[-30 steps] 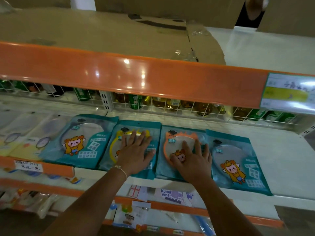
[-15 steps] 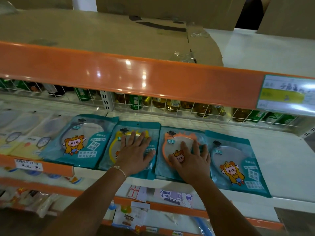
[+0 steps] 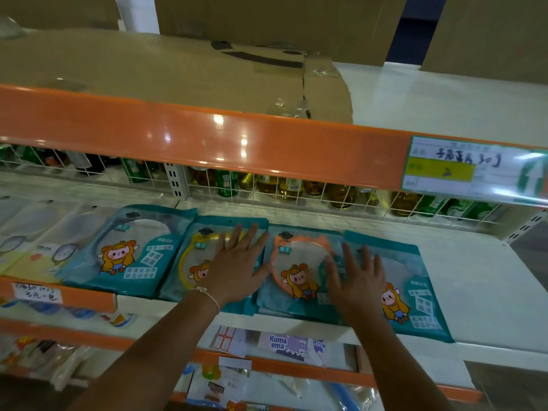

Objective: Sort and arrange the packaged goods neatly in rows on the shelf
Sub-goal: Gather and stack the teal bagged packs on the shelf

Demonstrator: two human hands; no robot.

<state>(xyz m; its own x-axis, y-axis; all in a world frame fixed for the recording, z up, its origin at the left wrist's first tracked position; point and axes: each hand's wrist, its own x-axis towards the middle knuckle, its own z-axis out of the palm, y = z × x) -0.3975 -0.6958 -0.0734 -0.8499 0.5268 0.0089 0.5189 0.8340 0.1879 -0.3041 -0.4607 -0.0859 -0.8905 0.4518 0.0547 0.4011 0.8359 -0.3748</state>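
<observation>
Several teal mirror packets lie side by side on the white shelf (image 3: 474,298). From left: a grey-mirror packet (image 3: 130,250), a yellow-mirror packet (image 3: 195,262), an orange-mirror packet (image 3: 296,271) and a rightmost packet (image 3: 415,295). My left hand (image 3: 237,268) lies flat with straight fingers on the yellow-mirror packet. My right hand (image 3: 355,280) has spread straight fingers over the seam between the orange-mirror packet and the rightmost one; it is motion-blurred, so contact is unclear.
Pale packets (image 3: 35,247) fill the shelf's left end. A wire fence (image 3: 267,194) with bottles behind runs along the back. An orange shelf edge (image 3: 207,143) with a price tag (image 3: 474,170) overhangs above. Lower shelves hold more packaged goods (image 3: 290,345).
My right hand has slid right, off the orange-mirror packet's middle toward the rightmost packet. My left hand has stayed on the yellow-mirror packet.
</observation>
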